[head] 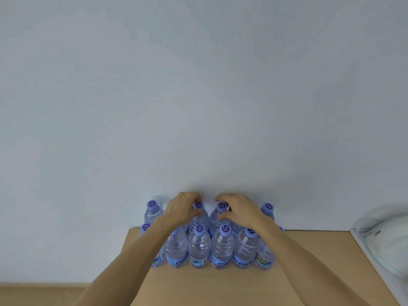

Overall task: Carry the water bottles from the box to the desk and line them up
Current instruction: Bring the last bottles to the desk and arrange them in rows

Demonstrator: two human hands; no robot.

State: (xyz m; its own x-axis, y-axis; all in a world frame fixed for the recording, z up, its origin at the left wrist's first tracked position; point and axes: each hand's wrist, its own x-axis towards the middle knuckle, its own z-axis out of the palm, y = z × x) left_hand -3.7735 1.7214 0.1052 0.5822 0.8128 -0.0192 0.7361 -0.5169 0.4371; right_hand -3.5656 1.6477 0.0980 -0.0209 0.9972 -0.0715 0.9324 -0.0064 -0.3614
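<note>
Fingers of my left hand [184,206] curl round the neck of one back-row bottle [198,214], just under its purple cap, and the fingers of my right hand [237,209] curl the same way round the bottle beside it [218,217]. Both stand upright against the wall [198,96], at the far edge of the table [209,283]. I judge the task well along: two rows of water bottles [221,248] already stand on the wood, a front row with labels facing me and a back row behind it, packed shoulder to shoulder. What is left seems to be seating these two squarely in line. No box shows from here, so I cannot tell whether any bottles remain in it. A pale, rounded thing [384,241] sits at the right edge.
</note>
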